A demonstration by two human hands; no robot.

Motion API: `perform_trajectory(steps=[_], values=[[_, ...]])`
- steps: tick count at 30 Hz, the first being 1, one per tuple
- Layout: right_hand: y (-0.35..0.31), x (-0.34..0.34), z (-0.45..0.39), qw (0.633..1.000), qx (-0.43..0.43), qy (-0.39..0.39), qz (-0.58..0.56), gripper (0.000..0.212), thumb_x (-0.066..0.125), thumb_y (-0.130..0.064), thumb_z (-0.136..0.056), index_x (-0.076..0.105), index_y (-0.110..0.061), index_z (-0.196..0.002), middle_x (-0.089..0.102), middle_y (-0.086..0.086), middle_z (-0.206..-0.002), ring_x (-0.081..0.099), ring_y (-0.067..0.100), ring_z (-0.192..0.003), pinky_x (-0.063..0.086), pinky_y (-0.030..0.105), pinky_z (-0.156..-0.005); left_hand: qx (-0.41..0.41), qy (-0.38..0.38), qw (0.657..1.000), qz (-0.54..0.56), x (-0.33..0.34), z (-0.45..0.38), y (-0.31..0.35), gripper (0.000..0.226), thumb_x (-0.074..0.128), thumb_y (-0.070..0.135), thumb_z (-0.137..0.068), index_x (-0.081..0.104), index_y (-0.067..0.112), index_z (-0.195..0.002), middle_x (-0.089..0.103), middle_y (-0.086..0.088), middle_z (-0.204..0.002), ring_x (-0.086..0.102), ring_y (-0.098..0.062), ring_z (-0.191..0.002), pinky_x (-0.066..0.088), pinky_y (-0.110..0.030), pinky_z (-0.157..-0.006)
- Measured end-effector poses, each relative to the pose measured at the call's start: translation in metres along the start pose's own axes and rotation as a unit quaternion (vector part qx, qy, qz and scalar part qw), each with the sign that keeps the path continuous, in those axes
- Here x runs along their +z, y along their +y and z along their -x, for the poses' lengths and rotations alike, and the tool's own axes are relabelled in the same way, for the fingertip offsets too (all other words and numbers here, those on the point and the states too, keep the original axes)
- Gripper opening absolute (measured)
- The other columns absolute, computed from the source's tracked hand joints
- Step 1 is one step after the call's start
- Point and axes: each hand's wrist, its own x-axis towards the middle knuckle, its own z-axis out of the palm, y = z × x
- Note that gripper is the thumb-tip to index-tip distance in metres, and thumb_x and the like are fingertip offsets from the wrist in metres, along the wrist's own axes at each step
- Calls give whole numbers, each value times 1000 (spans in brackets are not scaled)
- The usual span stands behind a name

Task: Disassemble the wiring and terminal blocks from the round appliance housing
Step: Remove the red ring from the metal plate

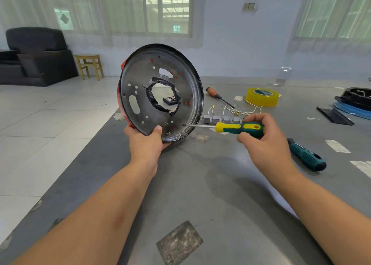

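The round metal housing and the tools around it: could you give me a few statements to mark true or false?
1. The left hand holds the round housing tilted up on its edge. True.
2. The right hand holds an orange-handled screwdriver. False: it grips the green and yellow screwdriver; the orange-handled screwdriver lies on the table.
3. The held screwdriver's tip meets the housing near its lower rim. True.
4. The grey terminal blocks sit inside the housing. False: they lie on the table beside it.
5. The yellow tape roll lies on the table. True.
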Motion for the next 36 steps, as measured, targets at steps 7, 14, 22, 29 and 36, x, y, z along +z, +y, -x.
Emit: perform_trajectory(steps=[7,14,22,29,36], values=[[16,-50,-19,968,-78,145,189,33,67,-12,-91,52,-16,-120,54,7,-117,47,13,-93,33,22,-77,-6,-7,1000,3,0,3,3,47,65,-2,-98,38,19,-130,58,-2,-131,68,-26,-112,66,-40,-70],[32,-66,-26,928,-14,114,355,35,66,-9,-93,48,-4,-123,44,24,-130,54,49,-96,37,42,-76,-1,-12,1000,-2,0,5,3,48,65,-1,-99,37,18,-132,57,-2,-132,68,-25,-112,66,-41,-71],[29,-56,-20,859,11,36,511,32,66,-28,-93,51,-7,-111,56,21,-113,54,44,-103,45,44,-79,2,-17,1000,-9,0,3,2,49,66,-1,-98,38,21,-131,58,1,-130,68,-21,-107,66,-42,-71],[27,-47,-18,799,55,-35,597,35,56,-47,-93,52,-19,-114,61,10,-118,54,33,-112,39,38,-77,13,-32,999,-34,1,3,-2,49,69,2,-96,40,23,-130,60,7,-123,70,-18,-103,66,-39,-68],[13,2,3,848,-135,-49,510,40,53,-51,-94,61,-22,-119,61,5,-116,53,30,-110,46,43,-91,32,-62,996,-56,2,6,-4,48,70,4,-96,40,25,-128,59,14,-118,68,-10,-101,64,-34,-65]])
